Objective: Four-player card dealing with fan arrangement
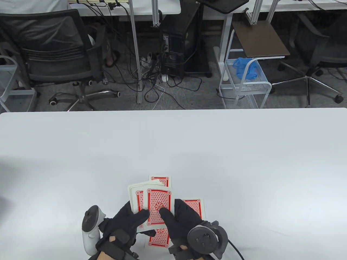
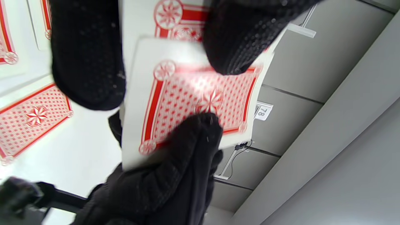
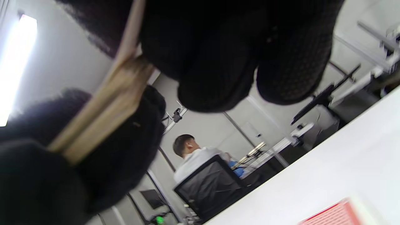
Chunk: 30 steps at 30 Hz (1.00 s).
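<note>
Hands in black sensor gloves meet at the white table's [image 1: 173,140] six o'clock edge. The left hand [image 1: 122,224] grips a stack of red-backed playing cards [image 1: 138,199], fingers curled beneath, thumb on top. The right hand [image 1: 180,219] pinches the top red-backed card [image 1: 158,201] of that stack, thumb on its back, fingers under its right edge. Three more red-backed cards lie face down on the table: one [image 1: 162,181] at twelve o'clock of the stack, one [image 1: 195,207] at three o'clock, partly under the right hand, one [image 1: 159,238] at six o'clock between the wrists.
</note>
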Tool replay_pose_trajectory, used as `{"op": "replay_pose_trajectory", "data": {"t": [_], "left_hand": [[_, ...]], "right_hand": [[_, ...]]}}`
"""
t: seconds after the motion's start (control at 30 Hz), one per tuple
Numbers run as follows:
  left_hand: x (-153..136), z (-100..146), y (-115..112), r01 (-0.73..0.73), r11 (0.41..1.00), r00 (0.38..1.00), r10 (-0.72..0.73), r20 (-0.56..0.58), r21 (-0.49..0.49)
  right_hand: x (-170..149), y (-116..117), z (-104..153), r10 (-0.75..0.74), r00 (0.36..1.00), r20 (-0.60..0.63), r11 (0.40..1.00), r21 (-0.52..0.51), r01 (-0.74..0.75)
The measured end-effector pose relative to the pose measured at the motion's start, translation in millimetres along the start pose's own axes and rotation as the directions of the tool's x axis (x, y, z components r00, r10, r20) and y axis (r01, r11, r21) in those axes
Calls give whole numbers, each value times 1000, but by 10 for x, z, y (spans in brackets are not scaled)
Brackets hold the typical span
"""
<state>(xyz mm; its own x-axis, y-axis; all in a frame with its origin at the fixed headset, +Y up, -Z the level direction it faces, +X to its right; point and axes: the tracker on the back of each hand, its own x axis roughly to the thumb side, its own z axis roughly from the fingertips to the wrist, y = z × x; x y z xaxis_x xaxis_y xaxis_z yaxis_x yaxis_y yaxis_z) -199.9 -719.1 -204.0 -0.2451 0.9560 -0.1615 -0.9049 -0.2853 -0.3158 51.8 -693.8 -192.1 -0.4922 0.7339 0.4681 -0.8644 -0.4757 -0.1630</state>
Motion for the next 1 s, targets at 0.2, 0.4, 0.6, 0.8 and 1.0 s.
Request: {"op": "replay_pose_trajectory", "data": {"t": [0.2,0.4,0.6,0.8,1.0], "left_hand": [[504,278,365,256,898,943,-314,114,358],[654,469,651,197,856,936,-309,167,478],[664,519,762,146,849,943,-274,187,508],[671,569,843,67,853,952,-210,222,518],[587,567,914,110,809,961,-235,147,578]], "right_hand": [[-278,62,76,-153,972,-179,987,21,159],[-217,626,-87,213,942,-259,935,333,-120],[-78,1395,-350,517,822,-240,767,556,-321],[-34,1882,-451,838,543,40,409,614,-675],[49,1767,-455,808,584,75,448,566,-692]]}}
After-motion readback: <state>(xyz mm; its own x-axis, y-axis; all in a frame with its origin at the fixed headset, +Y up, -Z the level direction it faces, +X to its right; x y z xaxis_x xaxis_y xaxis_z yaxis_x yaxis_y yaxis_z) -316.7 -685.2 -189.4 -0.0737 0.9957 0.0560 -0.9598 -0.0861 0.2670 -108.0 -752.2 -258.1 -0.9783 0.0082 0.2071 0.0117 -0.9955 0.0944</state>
